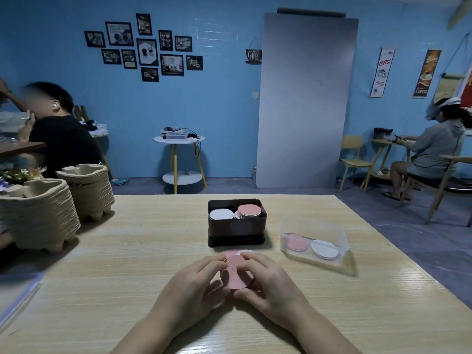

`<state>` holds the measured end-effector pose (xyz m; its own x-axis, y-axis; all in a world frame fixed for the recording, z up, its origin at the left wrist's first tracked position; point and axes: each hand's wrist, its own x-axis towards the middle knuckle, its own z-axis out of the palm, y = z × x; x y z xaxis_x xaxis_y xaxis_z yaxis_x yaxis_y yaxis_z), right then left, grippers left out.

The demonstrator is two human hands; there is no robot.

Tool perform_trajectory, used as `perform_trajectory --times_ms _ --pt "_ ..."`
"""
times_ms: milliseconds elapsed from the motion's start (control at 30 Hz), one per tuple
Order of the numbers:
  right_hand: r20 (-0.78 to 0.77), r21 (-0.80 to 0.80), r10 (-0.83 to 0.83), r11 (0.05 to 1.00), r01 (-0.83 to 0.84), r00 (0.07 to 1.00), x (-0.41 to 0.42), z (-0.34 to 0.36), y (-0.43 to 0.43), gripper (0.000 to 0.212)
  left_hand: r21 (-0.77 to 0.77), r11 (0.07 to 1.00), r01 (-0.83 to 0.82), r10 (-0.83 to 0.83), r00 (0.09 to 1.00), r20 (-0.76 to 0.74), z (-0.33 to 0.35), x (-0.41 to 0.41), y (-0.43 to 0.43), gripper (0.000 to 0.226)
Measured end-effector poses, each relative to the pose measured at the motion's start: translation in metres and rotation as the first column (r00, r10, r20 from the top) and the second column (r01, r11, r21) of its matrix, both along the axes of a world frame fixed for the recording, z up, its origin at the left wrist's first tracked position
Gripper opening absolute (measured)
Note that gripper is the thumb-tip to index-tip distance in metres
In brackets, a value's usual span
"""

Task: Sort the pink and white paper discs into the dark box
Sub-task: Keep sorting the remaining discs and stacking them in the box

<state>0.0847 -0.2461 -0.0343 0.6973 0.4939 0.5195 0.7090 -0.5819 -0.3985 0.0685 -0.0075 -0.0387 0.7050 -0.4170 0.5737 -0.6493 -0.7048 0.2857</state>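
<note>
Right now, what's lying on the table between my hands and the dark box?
In the head view, two loose discs lie there: a pink disc and a white disc, just beyond the pink stack your left hand and right hand hold, before the dark box.

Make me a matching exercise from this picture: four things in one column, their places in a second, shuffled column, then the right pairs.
Things
1. pink stack
2. white stack
3. pink disc
4. clear box

Places
A. held between the left hand and right hand
B. left half of the dark box
C. on the table, to the right of the dark box
D. right half of the dark box

Pairs: 1-D, 2-B, 3-A, 4-C
</note>
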Motion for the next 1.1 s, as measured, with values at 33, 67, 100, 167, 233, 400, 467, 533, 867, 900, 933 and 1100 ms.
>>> perform_trajectory --times_ms 33,67,100,167,233,400,467,533,867,900,933,1100 --pt "-0.001 -0.001 -0.003 1.000 0.003 1.000 0.000 -0.001 0.000 0.041 -0.010 1.000 -0.002 0.002 1.000 -0.003 0.001 0.000 0.000 0.036" --pt "-0.002 -0.003 -0.008 1.000 0.008 1.000 0.001 -0.001 0.000 0.044 -0.018 1.000 -0.009 0.009 1.000 -0.001 0.003 0.000 0.000 0.037" --pt "-0.007 -0.003 -0.015 1.000 0.015 1.000 0.002 -0.001 0.000 0.047 -0.019 1.000 -0.020 0.020 1.000 0.002 0.005 0.000 0.000 0.038" --pt "-0.018 0.013 -0.024 1.000 0.024 1.000 0.004 0.000 -0.001 0.048 -0.009 0.999 -0.043 0.044 0.999 0.019 0.009 0.001 0.003 0.036" --pt "-0.023 0.057 -0.030 0.998 0.031 0.999 0.010 0.005 0.000 0.045 -0.011 0.997 -0.078 0.078 0.996 0.039 0.015 0.008 0.008 0.035" --pt "-0.027 0.205 -0.068 0.976 0.072 0.997 0.046 0.033 0.005 0.039 -0.053 0.985 -0.163 0.166 0.984 0.059 0.033 0.045 0.022 0.034" --pt "-0.017 0.224 -0.105 0.969 0.106 0.994 0.068 0.048 0.009 0.038 -0.077 0.980 -0.184 0.189 0.981 0.050 0.040 0.063 0.025 0.034" --pt "0.006 0.207 -0.141 0.969 0.136 0.990 0.090 0.064 0.013 0.038 -0.091 0.978 -0.190 0.193 0.981 0.023 0.043 0.079 0.027 0.034" --pt "-0.128 -0.030 -0.196 0.981 0.193 0.972 0.169 0.082 0.051 0.036 -0.140 0.980 -0.141 0.143 0.990 0.006 0.030 0.108 0.027 0.031" --pt "-0.139 -0.049 -0.197 0.980 0.192 0.970 0.172 0.080 0.055 0.036 -0.146 0.980 -0.132 0.134 0.991 0.006 0.030 0.108 0.028 0.032" --pt "-0.140 -0.070 -0.206 0.978 0.198 0.968 0.173 0.079 0.059 0.036 -0.151 0.981 -0.124 0.127 0.992 0.005 0.029 0.108 0.028 0.033" --pt "-0.164 -0.147 -0.278 0.956 0.255 0.946 0.180 0.078 0.072 0.039 -0.161 0.981 -0.110 0.110 0.994 -0.009 0.028 0.107 0.029 0.033"
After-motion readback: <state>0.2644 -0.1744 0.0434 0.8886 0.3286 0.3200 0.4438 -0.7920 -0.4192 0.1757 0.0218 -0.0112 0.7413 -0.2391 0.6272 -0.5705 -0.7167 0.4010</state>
